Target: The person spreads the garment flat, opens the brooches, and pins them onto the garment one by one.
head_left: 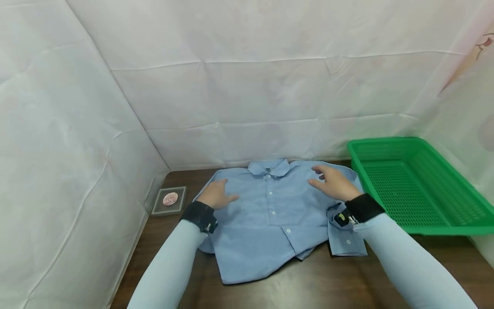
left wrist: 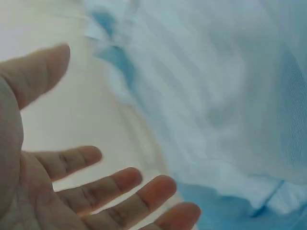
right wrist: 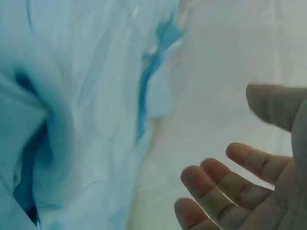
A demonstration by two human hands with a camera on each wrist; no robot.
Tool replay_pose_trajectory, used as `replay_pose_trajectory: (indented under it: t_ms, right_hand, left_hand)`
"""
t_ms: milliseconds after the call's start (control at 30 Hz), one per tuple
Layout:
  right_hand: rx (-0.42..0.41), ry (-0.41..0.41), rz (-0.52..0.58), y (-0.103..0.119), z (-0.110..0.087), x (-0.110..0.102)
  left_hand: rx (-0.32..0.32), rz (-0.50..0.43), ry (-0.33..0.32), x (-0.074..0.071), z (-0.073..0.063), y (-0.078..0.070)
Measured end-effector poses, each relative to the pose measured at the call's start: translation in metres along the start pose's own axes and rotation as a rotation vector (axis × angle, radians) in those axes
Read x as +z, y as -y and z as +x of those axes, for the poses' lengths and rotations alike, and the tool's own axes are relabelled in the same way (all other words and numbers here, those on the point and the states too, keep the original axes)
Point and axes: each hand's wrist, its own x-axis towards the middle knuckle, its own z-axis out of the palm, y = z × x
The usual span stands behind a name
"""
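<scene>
A soft, lightly creased blue shirt point(head_left: 251, 206), with a pointed collar and small pale buttons, lay on the smooth brown table point(head_left: 308, 279), beside a rectangular green plastic basket point(head_left: 447, 231). The left hand point(head_left: 216, 195) and right hand point(head_left: 333, 183) were loosely spread over it, fingers parted and free, seemingly just above the cloth, though the wrist views were blurred.
</scene>
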Motion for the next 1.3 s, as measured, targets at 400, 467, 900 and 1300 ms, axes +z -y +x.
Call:
replay_pose_trajectory:
  t_ms: [400, 467, 900, 1300]
  right_hand:
    - [-0.111, -0.055, 0.084, 0.014, -0.104, 0.036]
    - [-0.091, -0.053, 0.091, 0.008, -0.112, 0.043]
    - [0.115, 0.063, 0.025, -0.01, -0.131, 0.055]
    - [-0.023, -0.019, -0.162, -0.009, -0.137, 0.071]
  left_hand:
    - [-0.104, -0.224, -0.154, 0.022, -0.095, 0.015]
    - [-0.133, -0.259, -0.156, 0.032, -0.106, 0.019]
    - [-0.275, -0.256, -0.165, 0.09, -0.145, 0.026]
    - [-0.159, -0.395, 0.006, 0.108, -0.157, 0.028]
